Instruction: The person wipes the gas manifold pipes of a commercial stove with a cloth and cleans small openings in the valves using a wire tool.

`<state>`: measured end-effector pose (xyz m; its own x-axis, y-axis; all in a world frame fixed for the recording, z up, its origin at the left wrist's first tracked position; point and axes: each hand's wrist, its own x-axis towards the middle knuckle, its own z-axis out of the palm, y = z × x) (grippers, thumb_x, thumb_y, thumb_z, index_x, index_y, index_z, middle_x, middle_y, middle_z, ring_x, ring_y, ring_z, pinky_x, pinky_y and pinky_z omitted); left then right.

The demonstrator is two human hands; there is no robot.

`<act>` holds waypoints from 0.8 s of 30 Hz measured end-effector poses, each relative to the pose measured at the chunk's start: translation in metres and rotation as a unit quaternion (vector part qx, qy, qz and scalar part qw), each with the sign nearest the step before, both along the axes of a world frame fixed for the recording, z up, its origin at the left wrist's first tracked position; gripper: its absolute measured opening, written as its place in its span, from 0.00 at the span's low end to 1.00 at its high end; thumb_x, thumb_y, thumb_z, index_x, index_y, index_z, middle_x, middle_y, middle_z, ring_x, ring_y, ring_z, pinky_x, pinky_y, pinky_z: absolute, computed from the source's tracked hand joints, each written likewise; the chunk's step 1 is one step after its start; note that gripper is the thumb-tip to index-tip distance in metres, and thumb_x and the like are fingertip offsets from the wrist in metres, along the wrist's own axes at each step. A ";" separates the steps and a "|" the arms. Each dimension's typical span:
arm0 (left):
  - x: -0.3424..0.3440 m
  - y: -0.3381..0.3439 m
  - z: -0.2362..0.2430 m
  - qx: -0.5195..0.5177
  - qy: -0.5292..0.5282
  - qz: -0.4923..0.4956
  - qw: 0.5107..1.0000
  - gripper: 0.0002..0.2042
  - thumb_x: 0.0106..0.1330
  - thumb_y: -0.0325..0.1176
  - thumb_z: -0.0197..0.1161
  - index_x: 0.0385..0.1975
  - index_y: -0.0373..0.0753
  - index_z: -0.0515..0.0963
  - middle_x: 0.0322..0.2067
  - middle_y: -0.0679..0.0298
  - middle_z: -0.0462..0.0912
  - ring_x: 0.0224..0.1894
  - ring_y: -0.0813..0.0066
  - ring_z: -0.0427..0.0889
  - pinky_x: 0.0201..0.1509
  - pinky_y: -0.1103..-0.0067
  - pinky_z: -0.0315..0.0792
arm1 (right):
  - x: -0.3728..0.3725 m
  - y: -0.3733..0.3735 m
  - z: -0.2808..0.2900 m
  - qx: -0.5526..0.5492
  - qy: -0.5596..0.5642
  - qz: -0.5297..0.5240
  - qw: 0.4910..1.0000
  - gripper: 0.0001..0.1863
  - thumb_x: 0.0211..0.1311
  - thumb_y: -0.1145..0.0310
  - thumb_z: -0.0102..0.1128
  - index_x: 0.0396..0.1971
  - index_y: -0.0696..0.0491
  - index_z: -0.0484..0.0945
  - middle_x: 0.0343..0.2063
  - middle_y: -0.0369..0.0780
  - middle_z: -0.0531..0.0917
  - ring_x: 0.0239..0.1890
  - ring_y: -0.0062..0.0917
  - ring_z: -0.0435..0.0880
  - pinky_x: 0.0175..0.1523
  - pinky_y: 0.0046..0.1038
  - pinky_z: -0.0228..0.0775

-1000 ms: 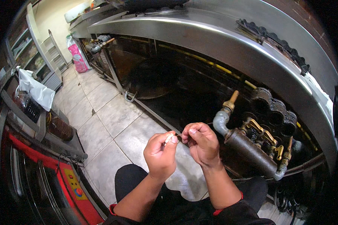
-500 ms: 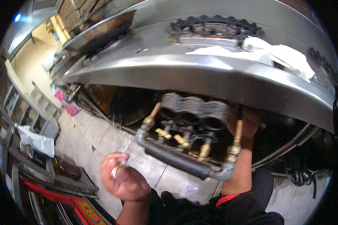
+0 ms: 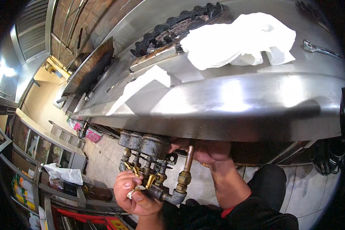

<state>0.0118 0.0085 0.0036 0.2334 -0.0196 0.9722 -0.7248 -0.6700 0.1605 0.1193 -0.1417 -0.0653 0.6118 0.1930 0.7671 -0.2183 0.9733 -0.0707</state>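
Note:
A dark gas burner assembly hangs at a slant below the stove's front edge. It has round burner cups, brass valves with yellow handles, a grey pipe elbow and a copper tube. My right hand reaches behind the copper tube and grips the assembly by its cups; its fingertips are partly hidden. My left hand is closed, pinching a small crumpled whitish scrap beside the valve handles. Whether its fingers also touch a valve I cannot tell.
Over the hands juts the steel stove top, holding a white cloth, a white paper piece, a black burner ring and a ratchet wrench. Shelving stands at left. Dark shoes lie at right.
My left hand has moved in from the open floor side to the valves. The burner assembly sits turned and further left in view, with my right hand still at it. The view has shifted.

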 end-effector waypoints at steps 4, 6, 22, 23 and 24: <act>-0.001 0.001 -0.001 0.007 -0.001 0.006 1.000 0.13 0.71 0.41 0.47 0.43 0.37 0.66 0.28 0.61 0.71 0.30 0.69 0.71 0.41 0.68 0.68 | 0.005 0.001 -0.010 0.045 0.013 0.034 0.998 0.36 0.66 0.45 0.44 0.57 0.64 0.67 0.52 0.59 0.73 0.54 0.55 0.74 0.59 0.56 0.62; -0.002 0.000 -0.001 0.014 0.006 0.009 1.000 0.13 0.71 0.41 0.46 0.44 0.38 0.66 0.29 0.61 0.70 0.30 0.70 0.71 0.40 0.68 0.67 | 0.006 0.000 -0.015 0.041 0.021 0.031 0.998 0.35 0.66 0.46 0.44 0.57 0.64 0.67 0.52 0.59 0.73 0.53 0.55 0.74 0.59 0.55 0.62; 0.000 0.002 -0.003 0.026 -0.014 0.002 1.000 0.13 0.70 0.39 0.47 0.45 0.36 0.66 0.30 0.60 0.72 0.32 0.68 0.72 0.41 0.68 0.67 | -0.003 0.002 -0.005 -0.034 0.081 0.042 0.995 0.32 0.69 0.49 0.43 0.56 0.65 0.68 0.51 0.57 0.75 0.48 0.49 0.79 0.56 0.49 0.67; -0.001 0.002 -0.004 0.020 -0.014 -0.001 1.000 0.13 0.70 0.39 0.47 0.44 0.36 0.66 0.30 0.60 0.72 0.32 0.68 0.72 0.41 0.68 0.67 | -0.003 0.001 -0.003 -0.030 0.037 0.021 0.999 0.32 0.69 0.49 0.43 0.56 0.65 0.68 0.50 0.57 0.75 0.48 0.49 0.79 0.57 0.48 0.67; -0.001 0.002 -0.003 0.023 -0.013 0.003 1.000 0.13 0.70 0.39 0.47 0.44 0.36 0.66 0.30 0.60 0.72 0.32 0.68 0.72 0.42 0.68 0.67 | -0.001 -0.001 -0.001 -0.035 -0.010 0.002 0.999 0.31 0.69 0.50 0.43 0.56 0.64 0.68 0.51 0.57 0.75 0.50 0.48 0.78 0.57 0.47 0.67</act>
<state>0.0111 0.0101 0.0001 0.2091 -0.0622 0.9759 -0.7240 -0.6807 0.1117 0.1186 -0.1431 -0.0668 0.5956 0.2494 0.7636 -0.2210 0.9648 -0.1427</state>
